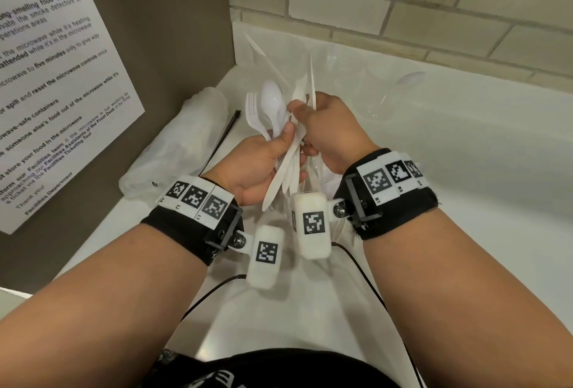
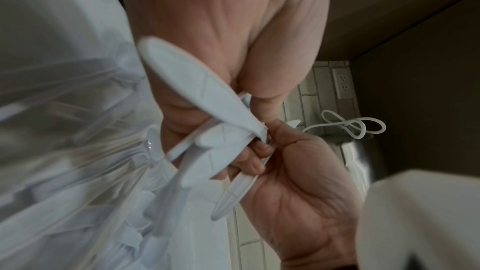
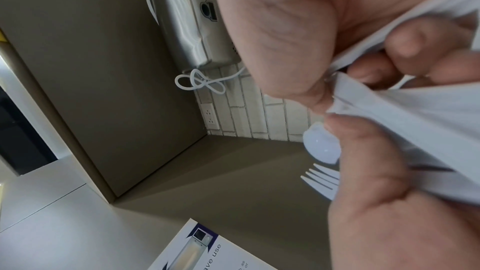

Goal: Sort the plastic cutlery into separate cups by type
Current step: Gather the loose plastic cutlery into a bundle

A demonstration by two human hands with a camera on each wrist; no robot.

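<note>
Both hands over the counter [image 1: 465, 201], mid-sort. My left hand [image 1: 257, 167] grips a mixed bundle [image 1: 279, 127] of white plastic cutlery by the handles, thumb pressed across the front. My right hand [image 1: 328, 130] is curled over the bundle's right side, thumb and fingers pinching the knives [image 1: 310, 84] that stick up toward the far wall; which pieces exactly, I can't tell from the head view.

Risks, as I judge them: the pieces are thin, slick and crossed over each other, so pulling the knives could drag a spoon [image 1: 271, 99] or fork [image 1: 252, 108] along w/ them, or fan the bundle loose so bits drop onto the counter. The clear cups [image 1: 387, 99] look light & hard to see against the white counter; a long piece dropped in off-centre may tip one. The far-right cup already shows a spoon bowl [image 1: 407, 79] at its rim, so knives belong elsewhere; a mix-up is easy.

Look of the cutlery: all white, matte, same length approx. In the left wrist view the handle ends [image 2: 197, 93] splay out below the grip, flat & ribbed. In the right wrist view the spoon [image 3: 322, 145] and fork tines [image 3: 322, 182] poke out past my thumb. A clear bag [image 1: 176, 146] lies at the left by the panel.
</note>
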